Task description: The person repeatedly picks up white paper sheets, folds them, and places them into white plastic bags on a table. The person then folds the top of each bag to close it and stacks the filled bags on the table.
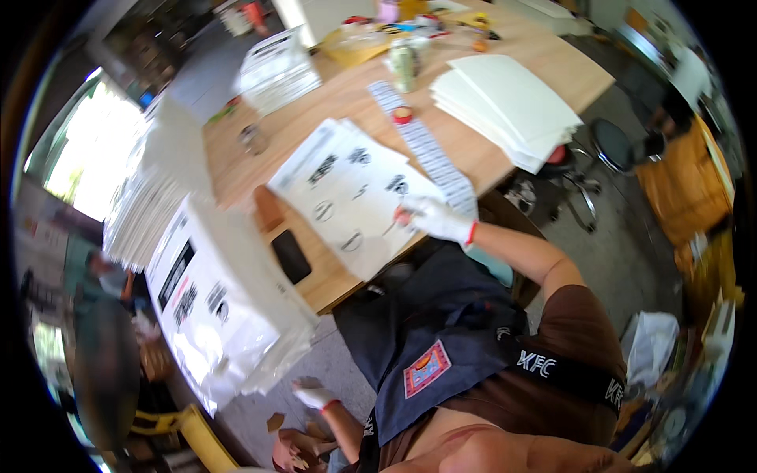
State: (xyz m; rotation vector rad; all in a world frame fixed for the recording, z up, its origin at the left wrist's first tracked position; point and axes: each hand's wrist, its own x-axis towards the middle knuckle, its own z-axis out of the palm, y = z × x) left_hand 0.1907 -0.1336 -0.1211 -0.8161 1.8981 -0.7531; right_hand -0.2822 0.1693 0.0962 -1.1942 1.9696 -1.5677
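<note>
My right hand, in a white glove with a red cuff, is over the right edge of a stack of white printed sheets on the table. Its bare fingertips are curled together by a thin dark line; whether that is a pen or print I cannot make out. My left hand, gloved the same way, hangs low beside my body above the floor, away from the table. Its fingers look loosely stretched, with nothing visible in them. Left of the sheets lie a dark phone and a brown oblong object.
Tall piles of plastic-wrapped printed packs rise at the table's left. A patterned strip bears a red tape roll. Behind are a can, blank white sheets and another paper stack. A stool stands right.
</note>
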